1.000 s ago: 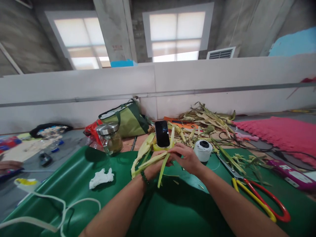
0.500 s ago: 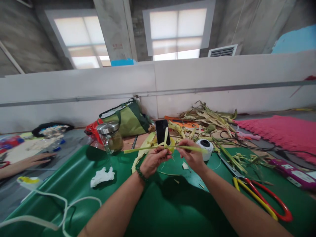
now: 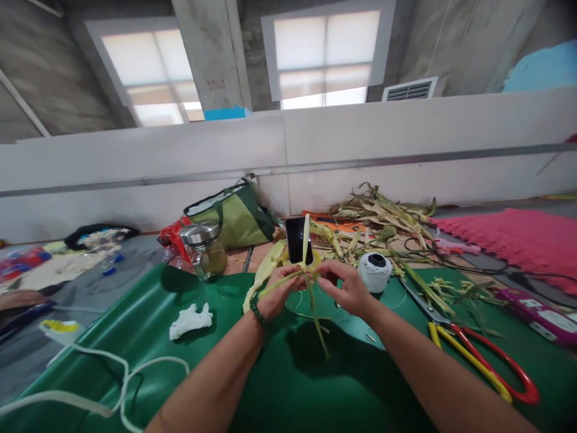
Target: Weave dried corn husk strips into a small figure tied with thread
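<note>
Over the green mat [image 3: 360, 391], my left hand [image 3: 276, 294] pinches several narrow, pale green corn husk strips [image 3: 306, 240] where they cross. One strip stands upright, one points to the lower left across my fingers, and another hangs down below. My right hand [image 3: 346, 287] has its bent fingertips closed at the right side of this crossing, on a strip; the exact contact is small and partly hidden. Behind the hands a black phone [image 3: 294, 242] leans upright by a yellow roll [image 3: 316, 258]. To the right stands a spool of white thread [image 3: 375, 278].
Large scissors [image 3: 473, 352] with red and yellow handles lie at right. Dried husks [image 3: 383, 218] pile up behind. A glass jar [image 3: 205, 258], green bag [image 3: 238, 224] and crumpled tissue [image 3: 191, 322] sit at left, with a white cord [image 3: 118, 361]. Another person's hand [image 3: 22, 299] is far left.
The long strip that ran sideways through my right hand now hangs down from the crossing. My right hand has moved slightly left, closer to my left. The other person's hand has drawn back leftward.
</note>
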Tool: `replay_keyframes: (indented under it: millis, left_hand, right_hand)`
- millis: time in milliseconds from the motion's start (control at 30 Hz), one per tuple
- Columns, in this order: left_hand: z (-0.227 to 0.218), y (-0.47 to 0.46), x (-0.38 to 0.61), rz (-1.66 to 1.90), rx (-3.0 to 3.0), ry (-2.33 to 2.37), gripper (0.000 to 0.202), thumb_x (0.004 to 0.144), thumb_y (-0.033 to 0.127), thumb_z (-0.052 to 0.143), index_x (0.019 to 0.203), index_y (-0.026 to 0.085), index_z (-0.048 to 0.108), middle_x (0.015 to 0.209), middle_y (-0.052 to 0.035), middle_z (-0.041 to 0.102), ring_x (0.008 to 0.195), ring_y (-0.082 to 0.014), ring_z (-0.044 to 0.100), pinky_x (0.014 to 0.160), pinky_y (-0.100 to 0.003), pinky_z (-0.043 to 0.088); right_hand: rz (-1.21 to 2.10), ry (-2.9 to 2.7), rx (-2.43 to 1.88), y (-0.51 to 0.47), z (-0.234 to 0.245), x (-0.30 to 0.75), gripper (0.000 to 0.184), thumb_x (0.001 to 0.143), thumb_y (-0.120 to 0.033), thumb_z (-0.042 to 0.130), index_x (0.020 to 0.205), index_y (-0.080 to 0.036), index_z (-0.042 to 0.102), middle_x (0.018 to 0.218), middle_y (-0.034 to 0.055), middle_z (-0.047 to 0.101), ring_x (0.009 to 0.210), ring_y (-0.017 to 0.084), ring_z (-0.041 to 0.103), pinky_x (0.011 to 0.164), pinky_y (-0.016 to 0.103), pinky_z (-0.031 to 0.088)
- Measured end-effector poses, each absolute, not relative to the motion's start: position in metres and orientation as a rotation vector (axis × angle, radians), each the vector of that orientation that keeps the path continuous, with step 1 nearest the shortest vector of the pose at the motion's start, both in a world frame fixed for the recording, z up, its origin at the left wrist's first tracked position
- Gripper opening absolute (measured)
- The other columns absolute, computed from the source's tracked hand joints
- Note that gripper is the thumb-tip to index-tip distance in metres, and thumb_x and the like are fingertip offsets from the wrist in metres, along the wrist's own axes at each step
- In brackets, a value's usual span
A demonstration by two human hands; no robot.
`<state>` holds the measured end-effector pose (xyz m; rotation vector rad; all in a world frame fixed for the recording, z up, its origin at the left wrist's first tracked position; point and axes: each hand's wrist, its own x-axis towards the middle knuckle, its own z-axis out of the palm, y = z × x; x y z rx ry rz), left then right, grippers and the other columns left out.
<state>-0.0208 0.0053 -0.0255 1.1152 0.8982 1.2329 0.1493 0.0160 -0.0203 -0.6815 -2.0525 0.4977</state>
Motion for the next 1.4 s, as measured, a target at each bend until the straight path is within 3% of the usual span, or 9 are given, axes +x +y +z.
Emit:
replay_keyframes:
  millis: [67,267,500,700,833,933,1100,1233,1400]
  left_hand:
    - [-0.027,0.002,-0.017,1.187,1.166,0.913,0.038,0.047,0.042,0.086,0.063,0.013,0.068,0.063,-0.0019,0.063,0.06,-0.0122,0.055,0.062,-0.025,0.044]
    - [-0.027,-0.003,-0.011,1.148,1.27,0.88,0.046,0.05,0.052,0.083,0.066,0.011,0.07,0.064,-0.0037,0.063,0.061,-0.0119,0.054,0.061,-0.024,0.042]
    - [-0.025,-0.001,-0.007,1.189,1.249,0.905,0.039,0.045,0.042,0.087,0.063,0.012,0.07,0.063,-0.0024,0.066,0.06,-0.0115,0.055,0.065,-0.025,0.044]
    - [-0.024,-0.004,-0.007,1.273,1.124,0.903,0.039,0.044,0.04,0.088,0.063,0.012,0.067,0.064,-0.0032,0.068,0.062,-0.0134,0.06,0.065,-0.026,0.047]
    - [-0.024,-0.003,-0.005,1.287,1.121,0.948,0.04,0.042,0.041,0.088,0.062,0.012,0.068,0.06,-0.0025,0.066,0.056,-0.0117,0.057,0.059,-0.025,0.047]
    - [-0.027,-0.002,-0.003,1.238,1.175,0.969,0.038,0.046,0.04,0.086,0.066,0.012,0.069,0.061,-0.0023,0.065,0.054,-0.0112,0.056,0.056,-0.024,0.046]
    - [-0.035,-0.003,0.001,1.082,1.315,0.979,0.027,0.05,0.032,0.084,0.057,0.013,0.065,0.051,0.0008,0.059,0.05,-0.0113,0.053,0.053,-0.024,0.045]
    - [-0.035,-0.006,0.001,0.91,1.236,0.871,0.031,0.051,0.038,0.083,0.061,0.012,0.069,0.065,-0.005,0.067,0.064,-0.016,0.06,0.066,-0.028,0.05]
    - [-0.03,-0.004,-0.005,0.944,1.181,0.911,0.044,0.054,0.052,0.08,0.07,0.012,0.072,0.07,-0.0069,0.069,0.07,-0.0174,0.063,0.073,-0.03,0.05]
  right_hand:
    - [0.521,-1.94,-0.794,0.017,-0.018,0.148,0.022,0.077,-0.029,0.062,0.097,-0.019,0.065,0.063,-0.0014,0.054,0.053,0.011,0.046,0.051,0.023,0.037]
    - [0.764,-1.807,-0.82,0.021,-0.021,0.139,0.017,0.077,-0.031,0.059,0.065,-0.019,0.057,0.061,0.0001,0.058,0.057,0.012,0.053,0.053,0.025,0.042]
    - [1.237,-1.188,-0.796,0.021,-0.021,0.131,0.034,0.06,-0.029,0.065,0.084,-0.022,0.042,0.051,-0.01,0.056,0.039,0.009,0.051,0.043,0.021,0.042]
    - [1.474,-1.15,-0.983,0.033,-0.028,0.135,0.031,0.056,-0.022,0.063,0.081,-0.02,0.045,0.051,-0.0061,0.059,0.041,0.01,0.052,0.042,0.02,0.04]
    - [1.01,-1.474,-1.068,0.042,-0.027,0.15,0.012,0.063,-0.024,0.06,0.073,-0.018,0.058,0.055,-0.0037,0.057,0.047,0.011,0.049,0.045,0.022,0.038]
    - [0.73,-1.651,-0.92,0.036,-0.02,0.155,0.017,0.075,-0.033,0.058,0.074,-0.018,0.066,0.064,0.0006,0.062,0.058,0.013,0.054,0.053,0.024,0.041]
    - [0.637,-1.976,-0.778,0.024,-0.018,0.149,0.011,0.075,-0.027,0.064,0.071,-0.018,0.069,0.066,0.001,0.064,0.06,0.012,0.054,0.057,0.024,0.041]
    - [0.683,-2.014,-0.797,0.028,-0.02,0.149,0.011,0.075,-0.019,0.056,0.068,-0.017,0.065,0.063,-0.001,0.06,0.056,0.01,0.05,0.054,0.022,0.039]
    - [0.757,-1.904,-0.874,0.028,-0.012,0.158,0.036,0.081,-0.039,0.054,0.053,-0.017,0.053,0.047,-0.004,0.046,0.046,0.008,0.04,0.045,0.021,0.029]
